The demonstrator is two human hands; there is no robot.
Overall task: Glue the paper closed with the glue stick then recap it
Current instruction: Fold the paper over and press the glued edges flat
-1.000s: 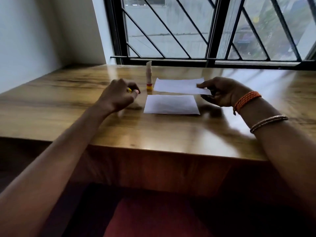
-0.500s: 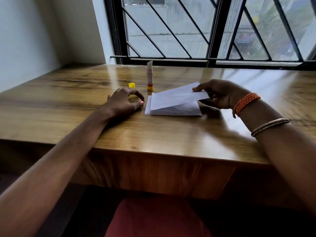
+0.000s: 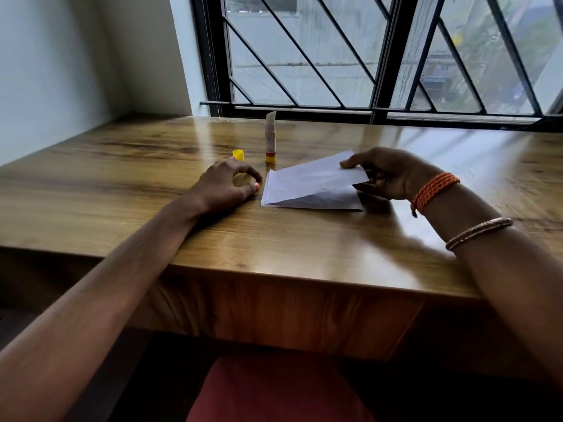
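A folded white paper (image 3: 307, 187) lies on the wooden table (image 3: 304, 245), its upper flap lifted at the right. My right hand (image 3: 387, 173) pinches that flap's right corner. The uncapped glue stick (image 3: 270, 138) stands upright just behind the paper, its white glue extended. Its yellow cap (image 3: 238, 155) stands to the left of the stick. My left hand (image 3: 227, 185) rests on the table beside the paper's left edge, in front of the cap, fingers loosely curled and holding nothing.
A barred window (image 3: 365, 56) runs along the table's far edge. A white wall (image 3: 61, 56) closes the left side. The table's front edge (image 3: 304, 278) is close to me, with a red seat (image 3: 274, 391) below.
My left hand has set the yellow cap down and moved to the paper's left edge. My right hand has folded the far flap over toward me, lowering it.
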